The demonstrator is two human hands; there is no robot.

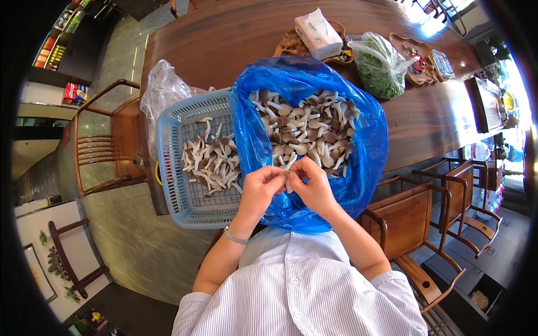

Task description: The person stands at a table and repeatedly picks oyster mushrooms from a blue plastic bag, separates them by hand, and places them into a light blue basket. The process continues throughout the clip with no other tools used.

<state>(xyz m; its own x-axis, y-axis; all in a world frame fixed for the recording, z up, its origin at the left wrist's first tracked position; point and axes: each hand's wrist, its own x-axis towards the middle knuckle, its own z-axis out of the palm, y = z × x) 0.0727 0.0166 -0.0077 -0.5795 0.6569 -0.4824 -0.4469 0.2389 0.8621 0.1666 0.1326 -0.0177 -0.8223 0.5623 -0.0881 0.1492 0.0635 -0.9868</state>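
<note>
Both hands meet over the near edge of an open blue plastic bag (pixel 372 138), which is spread wide and holds a heap of brown-capped mushrooms (pixel 311 126) with pale stems. Pinched between the fingertips of my left hand (pixel 262 187) and my right hand (pixel 311 185) is one mushroom (pixel 288 185), mostly covered by the fingers. To the left, partly overlapped by the bag, a light blue plastic basket (pixel 170 189) contains a smaller pile of mushrooms (pixel 214 159) on its slatted bottom.
On the wooden table (pixel 210 42) are a crumpled clear plastic bag (pixel 164 88), a tissue pack (pixel 319 35), a clear bag of leafy greens (pixel 378 67) and a wooden tray (pixel 414 63) with small wrapped items. Wooden chairs (pixel 403 222) stand at the right; another chair (pixel 122 134) is at left.
</note>
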